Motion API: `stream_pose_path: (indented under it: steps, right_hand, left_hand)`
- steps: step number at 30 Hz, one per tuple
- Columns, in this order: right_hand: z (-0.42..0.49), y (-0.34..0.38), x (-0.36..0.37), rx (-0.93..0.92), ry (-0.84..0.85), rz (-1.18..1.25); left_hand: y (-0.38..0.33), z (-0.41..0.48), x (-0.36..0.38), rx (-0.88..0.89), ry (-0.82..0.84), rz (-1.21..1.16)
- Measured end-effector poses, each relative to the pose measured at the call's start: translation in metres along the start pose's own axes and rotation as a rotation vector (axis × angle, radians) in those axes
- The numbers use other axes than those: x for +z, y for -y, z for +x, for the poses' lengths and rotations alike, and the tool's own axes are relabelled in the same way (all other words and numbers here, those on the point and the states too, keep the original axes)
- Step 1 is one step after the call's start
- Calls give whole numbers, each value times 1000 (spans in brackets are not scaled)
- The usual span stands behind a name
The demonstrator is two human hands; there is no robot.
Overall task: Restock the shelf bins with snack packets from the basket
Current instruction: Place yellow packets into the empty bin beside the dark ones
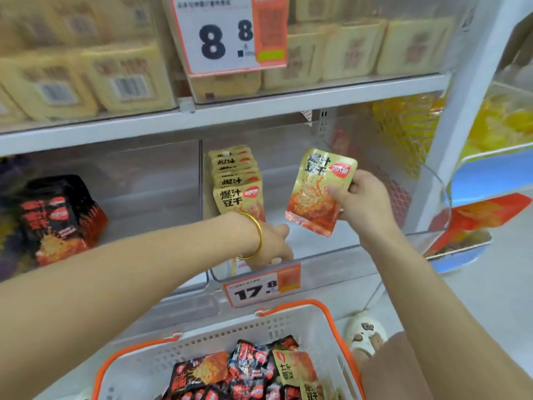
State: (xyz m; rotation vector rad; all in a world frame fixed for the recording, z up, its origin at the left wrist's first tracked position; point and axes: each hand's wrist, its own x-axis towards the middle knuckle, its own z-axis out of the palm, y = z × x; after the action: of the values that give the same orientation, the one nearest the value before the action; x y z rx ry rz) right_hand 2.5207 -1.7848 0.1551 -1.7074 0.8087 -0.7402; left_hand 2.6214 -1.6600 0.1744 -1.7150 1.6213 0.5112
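While right hand [360,197] pinches gold packet [317,194] above bare right half of bin [331,254], left hand [274,243] at front rim, fingers hidden.

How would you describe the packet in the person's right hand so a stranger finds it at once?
Find the clear bin above the 17.8 price tag. Right of its upright row of gold packets, the right hand holds one gold packet. It alone is tilted, in mid-air.
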Motion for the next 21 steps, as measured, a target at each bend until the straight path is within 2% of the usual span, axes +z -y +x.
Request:
stream_pose_path:
  steps: [5,13,18,21]
  right_hand:
    - [3,-11,2,8,-9,-8]
    - [2,-15,1,9,-65,-14]
    - [1,-12,2,22,-39,-40]
    - [4,-6,3,80,48,-76]
  left_hand:
    - [0,6,2,40,-79,117]
    - [5,0,7,33,-165,77]
    - [11,-13,6,-87,-322,-31]
    - [20,-19,4,-226,-469,25]
